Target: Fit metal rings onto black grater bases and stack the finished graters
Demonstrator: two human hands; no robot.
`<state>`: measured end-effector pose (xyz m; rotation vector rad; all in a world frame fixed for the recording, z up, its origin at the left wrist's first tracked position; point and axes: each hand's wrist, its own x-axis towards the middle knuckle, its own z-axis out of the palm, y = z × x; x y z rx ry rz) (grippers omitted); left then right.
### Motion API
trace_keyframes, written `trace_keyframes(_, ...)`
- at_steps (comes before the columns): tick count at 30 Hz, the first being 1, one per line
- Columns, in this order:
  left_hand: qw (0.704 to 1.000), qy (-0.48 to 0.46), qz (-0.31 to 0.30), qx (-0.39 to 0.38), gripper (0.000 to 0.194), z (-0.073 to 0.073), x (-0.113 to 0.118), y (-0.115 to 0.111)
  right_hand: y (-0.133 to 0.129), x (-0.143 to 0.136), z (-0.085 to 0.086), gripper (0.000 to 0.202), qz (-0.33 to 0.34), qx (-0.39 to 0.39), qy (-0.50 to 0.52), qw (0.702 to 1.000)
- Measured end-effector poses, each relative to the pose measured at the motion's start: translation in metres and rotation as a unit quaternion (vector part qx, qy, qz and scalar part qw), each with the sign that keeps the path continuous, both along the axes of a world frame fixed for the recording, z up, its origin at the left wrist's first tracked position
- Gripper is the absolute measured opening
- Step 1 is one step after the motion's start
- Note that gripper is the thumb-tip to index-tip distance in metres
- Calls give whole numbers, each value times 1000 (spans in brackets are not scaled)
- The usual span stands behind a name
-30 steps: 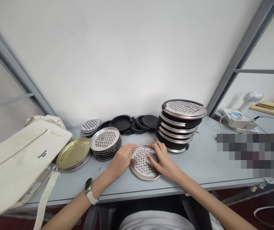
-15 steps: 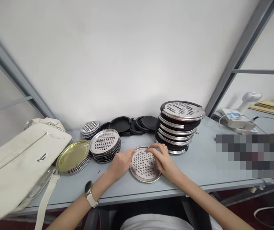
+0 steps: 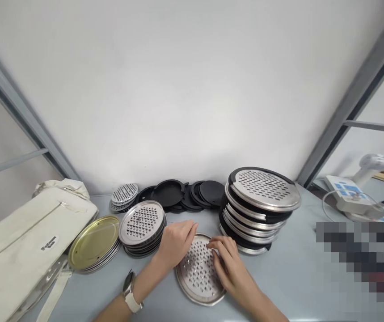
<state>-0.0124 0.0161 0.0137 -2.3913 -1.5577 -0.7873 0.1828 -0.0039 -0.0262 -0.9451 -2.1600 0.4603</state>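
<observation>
A round metal grater disc (image 3: 200, 273) sits in a shallow metal rim on the table, between my hands. My left hand (image 3: 177, 241), wearing a watch at the wrist, is at the disc's upper left edge with thumb and fingers pressed together; whatever they pinch is hidden. My right hand (image 3: 228, 264) rests over the right side of the disc, its fingers bent and apart. Left of my hands is a stack of similar grater discs (image 3: 142, 222). A tall stack of larger graters with black frames (image 3: 263, 188) stands at the right.
Gold round lids (image 3: 94, 243) are stacked at the left beside a cream bag (image 3: 27, 241). Black round parts (image 3: 168, 193) and small grater discs (image 3: 124, 194) lie along the wall. A white device (image 3: 352, 197) with a cable stands at the far right.
The view has shifted, so the table's things appear lower and larger. My left hand's fingers have risen slightly off the disc's edge. My right hand stays over its right side.
</observation>
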Motion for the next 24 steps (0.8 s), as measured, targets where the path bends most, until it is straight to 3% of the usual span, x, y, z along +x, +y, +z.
trace_keyframes(6,996,-3,68,-58,23,24,2,19,4,6,-6,23,17,-16,17,1000)
trace_keyframes(10,993,15,106,-57,20,25,-3,31,5,1,-23,24,9,-3,31,999)
trace_keyframes(14,984,40,170,-31,12,28,-7,58,5,-4,-34,22,23,-5,49,999)
trace_keyframes(20,953,77,257,-142,18,51,4,113,1,-1,-18,19,51,-38,63,996)
trace_keyframes(24,946,84,270,-160,21,48,14,132,-1,3,-7,21,66,-39,52,996)
